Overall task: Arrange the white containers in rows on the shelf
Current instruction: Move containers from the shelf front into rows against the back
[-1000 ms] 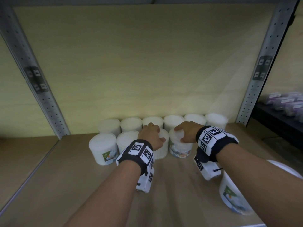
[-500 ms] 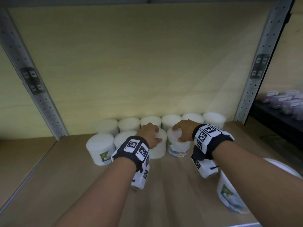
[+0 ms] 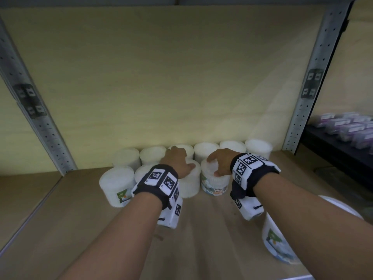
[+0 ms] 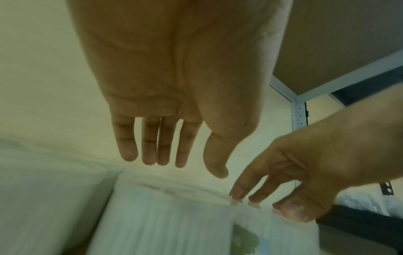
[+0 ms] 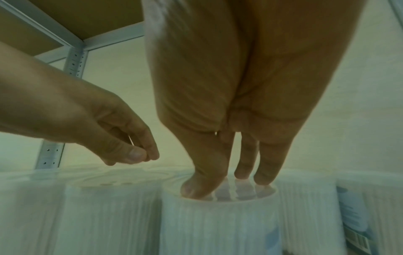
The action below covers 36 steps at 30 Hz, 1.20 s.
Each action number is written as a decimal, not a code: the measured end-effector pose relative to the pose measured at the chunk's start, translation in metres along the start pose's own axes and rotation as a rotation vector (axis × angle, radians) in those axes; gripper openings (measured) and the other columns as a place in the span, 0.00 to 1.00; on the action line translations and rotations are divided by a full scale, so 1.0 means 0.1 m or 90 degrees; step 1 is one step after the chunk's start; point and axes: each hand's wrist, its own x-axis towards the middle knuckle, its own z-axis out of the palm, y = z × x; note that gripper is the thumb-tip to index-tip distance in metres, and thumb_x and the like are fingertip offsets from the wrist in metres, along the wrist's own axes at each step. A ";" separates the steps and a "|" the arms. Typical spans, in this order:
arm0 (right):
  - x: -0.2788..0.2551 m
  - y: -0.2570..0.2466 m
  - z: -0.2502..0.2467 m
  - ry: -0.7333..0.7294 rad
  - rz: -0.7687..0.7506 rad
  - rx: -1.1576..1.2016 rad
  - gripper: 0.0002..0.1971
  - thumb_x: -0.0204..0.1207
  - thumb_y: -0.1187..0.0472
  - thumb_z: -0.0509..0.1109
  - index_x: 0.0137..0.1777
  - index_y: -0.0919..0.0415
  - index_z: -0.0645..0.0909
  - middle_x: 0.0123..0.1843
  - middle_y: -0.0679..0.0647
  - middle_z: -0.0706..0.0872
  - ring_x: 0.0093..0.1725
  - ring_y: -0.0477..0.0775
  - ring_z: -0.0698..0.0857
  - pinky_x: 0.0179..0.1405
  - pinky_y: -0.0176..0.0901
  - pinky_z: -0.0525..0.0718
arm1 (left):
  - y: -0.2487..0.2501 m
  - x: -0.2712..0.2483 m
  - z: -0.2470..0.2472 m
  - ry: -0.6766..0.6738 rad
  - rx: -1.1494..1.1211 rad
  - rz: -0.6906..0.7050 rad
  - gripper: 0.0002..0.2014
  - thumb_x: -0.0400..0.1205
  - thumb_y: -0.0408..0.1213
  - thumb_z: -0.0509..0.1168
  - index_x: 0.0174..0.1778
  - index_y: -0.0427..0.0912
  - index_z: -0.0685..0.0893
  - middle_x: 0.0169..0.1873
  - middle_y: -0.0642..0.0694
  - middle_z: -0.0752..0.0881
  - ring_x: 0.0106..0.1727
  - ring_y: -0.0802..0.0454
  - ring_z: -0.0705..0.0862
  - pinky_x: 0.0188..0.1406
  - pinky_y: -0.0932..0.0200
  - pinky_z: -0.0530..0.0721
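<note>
Several white containers [image 3: 205,150] stand in a row against the back wall. In front of them is a second row, with a labelled one at its left end [image 3: 117,184]. My left hand [image 3: 182,160] hovers with relaxed fingers just above a plain front-row container [image 3: 189,186], holding nothing; in the left wrist view its fingers [image 4: 152,155] hang straight above that container [image 4: 163,215]. My right hand [image 3: 216,165] rests thumb and fingertips [image 5: 196,186] on the lid of the neighbouring labelled container [image 3: 215,188]. One more labelled container [image 3: 276,243] stands near the front right, partly under my right forearm.
The wooden shelf board [image 3: 60,219] is bare at the left and front. Perforated metal uprights [image 3: 40,128] [image 3: 310,87] frame the bay. A dark shelf with purple packs [image 3: 351,126] lies to the right. The board above shows in the wrist views.
Both hands stay over the same two front-row containers, and the view has shifted only slightly.
</note>
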 end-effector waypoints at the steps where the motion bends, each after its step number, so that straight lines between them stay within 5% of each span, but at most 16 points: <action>1: 0.00 0.00 0.00 0.001 0.000 0.000 0.32 0.78 0.61 0.72 0.81 0.59 0.65 0.81 0.55 0.69 0.78 0.56 0.71 0.74 0.43 0.70 | 0.01 0.01 0.04 -0.002 0.017 -0.014 0.31 0.81 0.54 0.63 0.75 0.40 0.70 0.74 0.39 0.69 0.75 0.41 0.69 0.74 0.46 0.71; 8: 0.01 0.01 0.01 0.001 -0.002 0.002 0.32 0.79 0.60 0.71 0.82 0.58 0.64 0.81 0.55 0.68 0.79 0.56 0.70 0.75 0.42 0.69 | 0.01 0.02 0.12 -0.012 0.076 -0.007 0.31 0.80 0.55 0.64 0.74 0.39 0.72 0.73 0.39 0.71 0.73 0.41 0.72 0.71 0.47 0.74; 17: 0.03 0.00 0.01 -0.005 0.005 0.007 0.33 0.78 0.60 0.72 0.81 0.58 0.65 0.81 0.56 0.68 0.78 0.56 0.71 0.74 0.43 0.71 | 0.02 0.00 0.02 -0.107 0.036 0.036 0.28 0.83 0.39 0.62 0.80 0.44 0.64 0.79 0.44 0.66 0.77 0.45 0.70 0.72 0.55 0.70; 24: 0.01 -0.01 0.02 0.000 0.011 0.033 0.32 0.79 0.63 0.70 0.82 0.59 0.64 0.82 0.55 0.67 0.79 0.55 0.70 0.74 0.41 0.69 | 0.08 0.01 0.15 0.049 0.027 -0.006 0.28 0.81 0.54 0.63 0.72 0.41 0.72 0.70 0.40 0.72 0.72 0.42 0.71 0.70 0.45 0.75; 29: 0.00 0.01 0.02 -0.002 0.010 0.034 0.32 0.79 0.63 0.70 0.82 0.59 0.64 0.82 0.55 0.67 0.79 0.55 0.70 0.74 0.41 0.69 | 0.08 0.02 0.19 0.019 0.070 -0.011 0.29 0.81 0.57 0.61 0.72 0.40 0.73 0.71 0.40 0.72 0.72 0.42 0.71 0.68 0.47 0.76; 36: 0.00 0.00 0.01 -0.005 0.006 0.030 0.32 0.78 0.63 0.71 0.81 0.60 0.64 0.82 0.55 0.67 0.79 0.56 0.70 0.75 0.43 0.69 | 0.04 0.03 0.13 -0.040 0.035 0.021 0.27 0.81 0.48 0.65 0.76 0.43 0.70 0.75 0.42 0.69 0.75 0.43 0.70 0.74 0.48 0.71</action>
